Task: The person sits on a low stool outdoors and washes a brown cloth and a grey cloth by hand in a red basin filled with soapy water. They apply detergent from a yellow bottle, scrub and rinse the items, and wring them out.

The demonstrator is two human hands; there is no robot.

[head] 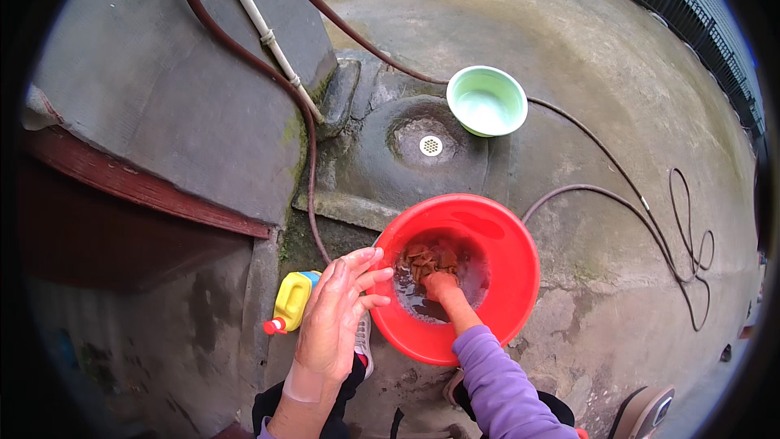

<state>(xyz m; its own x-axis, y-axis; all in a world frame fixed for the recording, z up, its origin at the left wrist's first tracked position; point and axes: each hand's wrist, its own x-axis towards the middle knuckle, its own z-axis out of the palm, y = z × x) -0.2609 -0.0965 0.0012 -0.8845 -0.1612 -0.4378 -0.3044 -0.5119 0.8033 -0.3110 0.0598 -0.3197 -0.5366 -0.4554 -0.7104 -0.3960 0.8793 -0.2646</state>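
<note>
A red plastic basin stands on the concrete before me, with dark, sudsy water at its bottom. In that water lies a bunched brown cloth. My right hand reaches down onto the cloth, its fingers hidden by the cloth and the water, so its hold is unclear. Raised at the basin's left rim is my left hand, empty, fingers apart, with a clear patch on the wrist. Left of that hand a yellow plastic jug with a red cap lies on the ground.
A pale green basin with liquid sits beyond, beside a white round drain cover. Brown hoses run down the left wall and across the ground at right. A white pipe leans along the wall.
</note>
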